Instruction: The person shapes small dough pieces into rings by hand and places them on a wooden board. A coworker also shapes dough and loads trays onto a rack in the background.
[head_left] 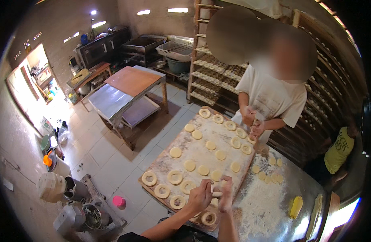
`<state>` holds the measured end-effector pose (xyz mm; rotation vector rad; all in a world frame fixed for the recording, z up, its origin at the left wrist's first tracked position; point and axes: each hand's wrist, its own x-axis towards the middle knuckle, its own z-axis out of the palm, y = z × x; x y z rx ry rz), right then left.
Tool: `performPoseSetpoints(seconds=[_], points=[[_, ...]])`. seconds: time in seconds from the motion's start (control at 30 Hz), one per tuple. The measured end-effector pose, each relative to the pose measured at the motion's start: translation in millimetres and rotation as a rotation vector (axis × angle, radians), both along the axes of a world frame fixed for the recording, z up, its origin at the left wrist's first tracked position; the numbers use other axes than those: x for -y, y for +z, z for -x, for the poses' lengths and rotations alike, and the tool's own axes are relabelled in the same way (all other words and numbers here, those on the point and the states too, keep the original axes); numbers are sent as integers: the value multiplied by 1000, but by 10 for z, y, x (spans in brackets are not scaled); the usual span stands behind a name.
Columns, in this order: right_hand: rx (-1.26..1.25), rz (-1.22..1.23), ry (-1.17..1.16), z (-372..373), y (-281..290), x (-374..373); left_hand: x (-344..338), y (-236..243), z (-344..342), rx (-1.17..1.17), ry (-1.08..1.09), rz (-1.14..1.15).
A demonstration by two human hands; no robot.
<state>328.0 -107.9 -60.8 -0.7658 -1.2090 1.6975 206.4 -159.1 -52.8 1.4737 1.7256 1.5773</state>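
Dough piece (216, 194) sits between your left hand (201, 196) and right hand (225, 197), above the floured board (196, 151). Your left fingers curl around one end; your right's grip is too blurred to tell.

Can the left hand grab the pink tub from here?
Probably not: the pink tub sits on the tiled floor, past the board's edge, while the left hand is up over the board with dough.
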Motion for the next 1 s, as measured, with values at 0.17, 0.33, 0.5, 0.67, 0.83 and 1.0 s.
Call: performPoseSetpoints(seconds=[0.17,0.33,0.5,0.67,0.83,1.0], points=[[170,32,170,639,-138,-78,-20,-21,660,-9,57,-48],[385,-397,251,1187,-83,-171,22,-47,1163,0,78,1],[525,-328,317,1638,-35,-191,-30,-96,1548,-210,129,-121],[-460,277,286,1849,-184,-353,-31,-76,1762,61,124,244],[509,-188,459,2086,-321,-482,-100,-236,1951,26,133,145],[655,-142,179,2395,-323,-576,-395,-458,2429,-750,148,305]])
